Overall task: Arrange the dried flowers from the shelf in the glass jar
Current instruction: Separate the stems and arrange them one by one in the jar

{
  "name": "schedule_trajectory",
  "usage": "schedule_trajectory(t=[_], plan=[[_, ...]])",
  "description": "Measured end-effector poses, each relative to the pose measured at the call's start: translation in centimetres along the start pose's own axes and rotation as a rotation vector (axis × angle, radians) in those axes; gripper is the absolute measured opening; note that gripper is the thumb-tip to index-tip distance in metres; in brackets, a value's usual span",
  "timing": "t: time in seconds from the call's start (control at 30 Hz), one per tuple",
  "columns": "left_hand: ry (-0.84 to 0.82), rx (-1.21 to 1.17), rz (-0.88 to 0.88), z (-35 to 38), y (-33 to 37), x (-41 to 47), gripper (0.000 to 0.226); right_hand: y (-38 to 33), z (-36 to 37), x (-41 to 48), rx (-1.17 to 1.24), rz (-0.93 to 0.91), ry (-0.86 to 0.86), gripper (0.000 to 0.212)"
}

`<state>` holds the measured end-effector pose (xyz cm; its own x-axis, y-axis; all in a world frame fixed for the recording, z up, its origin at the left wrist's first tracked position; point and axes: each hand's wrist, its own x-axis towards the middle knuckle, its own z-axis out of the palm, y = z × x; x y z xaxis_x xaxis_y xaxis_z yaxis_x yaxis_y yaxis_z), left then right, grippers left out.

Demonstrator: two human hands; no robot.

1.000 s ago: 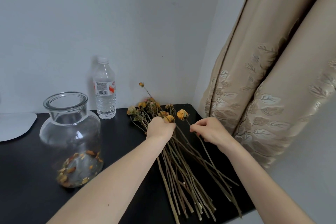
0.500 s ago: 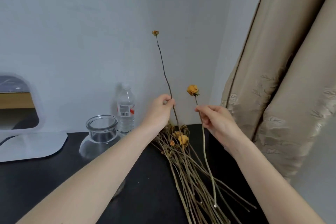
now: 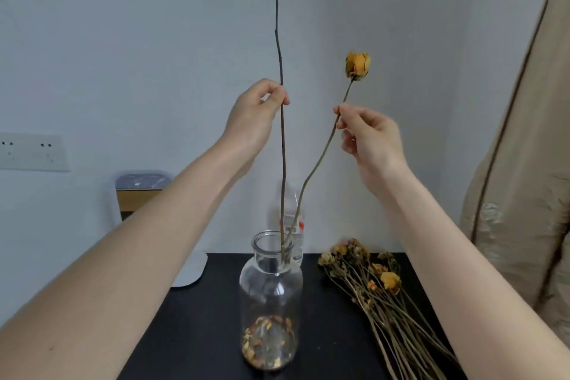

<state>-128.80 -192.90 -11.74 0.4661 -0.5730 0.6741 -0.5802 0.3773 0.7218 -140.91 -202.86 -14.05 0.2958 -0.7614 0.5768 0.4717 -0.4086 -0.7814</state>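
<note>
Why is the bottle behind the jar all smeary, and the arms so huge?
Head view: the water bottle looks motion-blurred behind the glass jar; the curtain is soft too; the wide-angle lens swells the forearms near the bottom edge; the left hand's long stem and the right hand's yellow flower are sharp.

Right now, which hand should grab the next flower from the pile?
Probably the right. The right hand is on the side where the pile lies, right of the jar. The left hand would have to cross over the jar and both stems in it.
</note>
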Motion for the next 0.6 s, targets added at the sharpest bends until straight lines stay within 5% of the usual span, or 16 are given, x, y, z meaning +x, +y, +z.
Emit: schedule_trajectory(t=[0.6], plan=[[0.072, -0.044, -0.015, -2.7, -2.3, 1.8, 0.026, 3.6, 2.7, 0.6, -0.151, -0.077, -0.033, 0.017]])
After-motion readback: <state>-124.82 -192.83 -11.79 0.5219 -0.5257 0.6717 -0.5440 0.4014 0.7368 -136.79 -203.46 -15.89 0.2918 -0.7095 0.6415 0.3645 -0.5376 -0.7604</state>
